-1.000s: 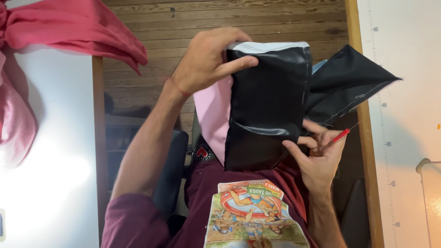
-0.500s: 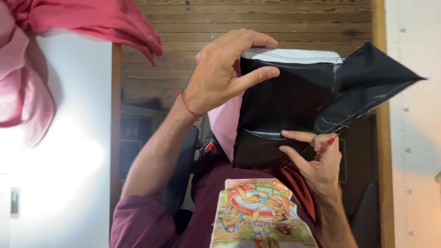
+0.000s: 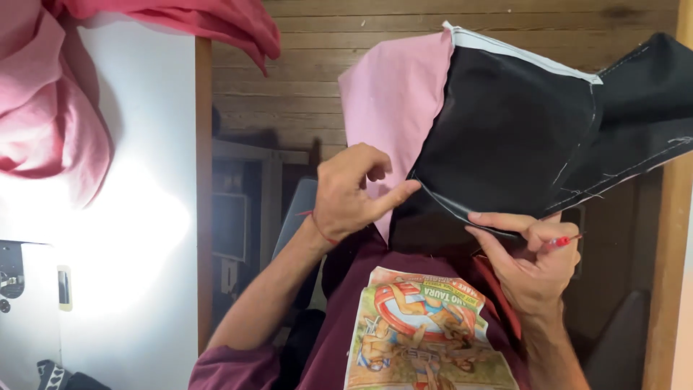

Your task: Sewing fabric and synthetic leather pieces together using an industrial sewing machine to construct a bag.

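– Grip first: what is each hand doing?

– On the right hand point(image 3: 530, 271) the grip is closed. Thumb and fingers pinch the lower edge of the black fabric panel point(image 3: 505, 137), and a red marker point(image 3: 559, 242) is tucked between the fingers of that hand. The left hand point(image 3: 350, 195) is half curled, with its index finger laid against the line where the pink fabric point(image 3: 393, 94) meets the black. I cannot tell whether that grip pinches the cloth or only touches it.

– Where does the piece lie from the grip?

– It rises up and away from both hands, held in the air over the wooden boards point(image 3: 303, 87). The black panel spreads above the right grip and out past it to the far side. The pink layer stands above the left fingertip, and a white edge strip point(image 3: 520, 52) runs along the top, well apart from both hands.

– How should it be handled well, in your judgement?

– Hold the right pinch close to the stitched edge so the panel hangs flat. Let the left finger run along the join without dragging it. Mind the marker tip, which sits just beside the cloth.

– Anything else about?

– A printed shirt point(image 3: 426, 332) is below the hands. A heap of pink cloth point(image 3: 50, 108) lies on the white tabletop point(image 3: 137, 289), well off to the left grip's outer side.
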